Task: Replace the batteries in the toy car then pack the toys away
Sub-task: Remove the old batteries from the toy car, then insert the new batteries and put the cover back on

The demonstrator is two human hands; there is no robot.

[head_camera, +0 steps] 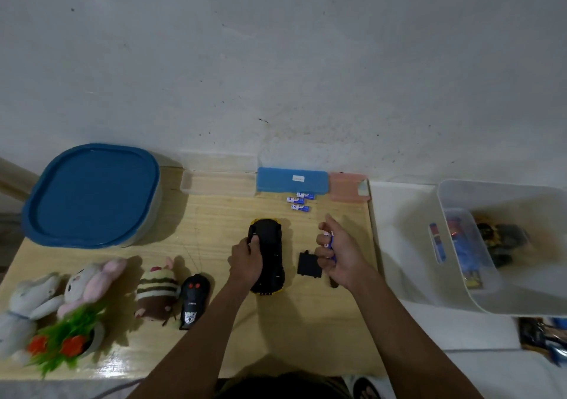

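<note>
The toy car (271, 251) lies upside down on the wooden table (214, 214), black underside up, yellow body showing at its ends. My left hand (245, 260) grips its left side. Its black battery cover (308, 264) lies on the table to the right of the car. My right hand (336, 251) hovers over that spot and holds blue-and-white batteries (330, 239) in curled fingers. Three more blue batteries (299, 202) lie near the back, in front of a blue case (291, 180).
A black remote control (193, 300) and plush toys (89, 288) sit at the left front beside a small artificial plant (67, 337). A blue-lidded tub (92, 196) stands back left. A clear box (217, 180), a pink case (348, 188) and white bins (503, 245) with toys stand behind and right.
</note>
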